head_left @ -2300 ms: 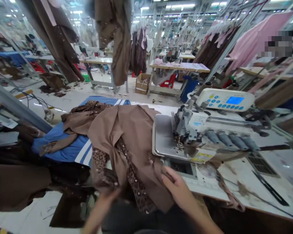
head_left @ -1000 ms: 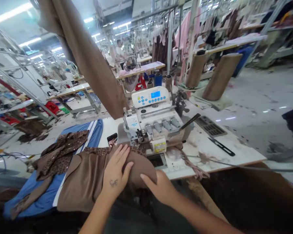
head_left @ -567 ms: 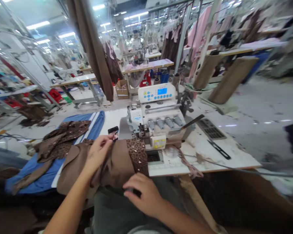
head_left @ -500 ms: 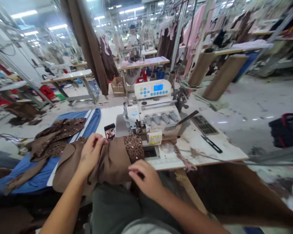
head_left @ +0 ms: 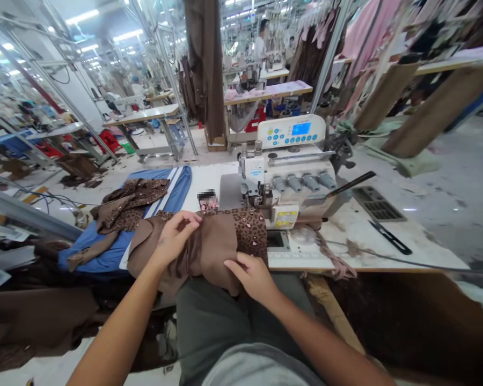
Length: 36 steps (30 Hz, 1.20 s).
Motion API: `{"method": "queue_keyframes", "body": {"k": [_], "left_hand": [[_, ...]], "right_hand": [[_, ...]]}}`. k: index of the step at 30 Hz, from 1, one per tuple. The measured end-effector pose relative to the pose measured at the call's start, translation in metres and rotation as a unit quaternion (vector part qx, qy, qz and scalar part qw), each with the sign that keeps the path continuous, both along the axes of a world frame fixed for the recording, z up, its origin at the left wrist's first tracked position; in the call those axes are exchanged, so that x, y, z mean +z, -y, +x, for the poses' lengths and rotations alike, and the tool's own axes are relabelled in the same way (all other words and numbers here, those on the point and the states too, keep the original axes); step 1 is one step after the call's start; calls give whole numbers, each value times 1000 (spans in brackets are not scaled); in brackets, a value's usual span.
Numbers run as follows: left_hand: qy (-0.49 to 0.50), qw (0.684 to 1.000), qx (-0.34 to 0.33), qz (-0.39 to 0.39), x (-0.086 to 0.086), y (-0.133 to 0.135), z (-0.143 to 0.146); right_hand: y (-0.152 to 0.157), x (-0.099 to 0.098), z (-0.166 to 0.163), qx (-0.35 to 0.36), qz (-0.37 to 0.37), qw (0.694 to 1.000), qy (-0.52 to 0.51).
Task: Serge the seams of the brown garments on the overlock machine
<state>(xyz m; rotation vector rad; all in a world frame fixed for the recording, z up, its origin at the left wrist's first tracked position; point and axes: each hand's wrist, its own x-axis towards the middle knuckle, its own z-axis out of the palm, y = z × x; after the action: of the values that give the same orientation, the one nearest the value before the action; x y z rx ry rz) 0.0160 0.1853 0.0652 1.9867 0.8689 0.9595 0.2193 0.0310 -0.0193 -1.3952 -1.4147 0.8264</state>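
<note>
A brown garment piece (head_left: pixel 215 244) lies across the front of the table and hangs over its edge above my lap. Its leopard-print band (head_left: pixel 253 230) reaches the needle area of the overlock sewing machine (head_left: pixel 293 177). My left hand (head_left: pixel 177 238) grips the folded brown fabric near its upper edge, thumb and fingers drawn together. With thumb and fingers pinched, my right hand (head_left: pixel 254 274) holds the lower edge of the fabric near the band's seam. Just beyond my left hand lies a phone (head_left: pixel 208 200), its screen pixelated.
Brown and leopard-print pieces (head_left: pixel 132 206) lie on blue striped cloth (head_left: pixel 181 185) at left. Black thread snips (head_left: pixel 390 237) and pinkish cord (head_left: pixel 334 257) are on the table at right. Brown fabric (head_left: pixel 205 69) hangs behind the machine. Other people work at the back.
The view has swung left, shifting the scene rightward. My right hand, apart with fingers loosely curled before, has closed on the fabric edge. My left hand stays on the fabric.
</note>
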Motion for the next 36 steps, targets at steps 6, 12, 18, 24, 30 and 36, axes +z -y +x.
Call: {"method": "queue_keyframes", "body": {"k": [6,12,18,24,30,36], "left_hand": [[-43,996,-39,-63,-20,-4,9],[-82,989,-83,-85,2,13,-5],[-105,991,-45,75,42,23,-43],[-142,970,-80,181,54,37,-82],[-52,987,-48,141,27,51,-100],[71,982,93,146,34,54,-35]], "right_hand": [[3,2,3,26,-9,999,-22],[5,-4,4,-30,11,998,-55],[3,-9,-8,31,16,998,-48],[4,-4,8,52,146,983,101],[2,-9,7,51,207,963,167],[30,0,18,82,243,963,80]]}}
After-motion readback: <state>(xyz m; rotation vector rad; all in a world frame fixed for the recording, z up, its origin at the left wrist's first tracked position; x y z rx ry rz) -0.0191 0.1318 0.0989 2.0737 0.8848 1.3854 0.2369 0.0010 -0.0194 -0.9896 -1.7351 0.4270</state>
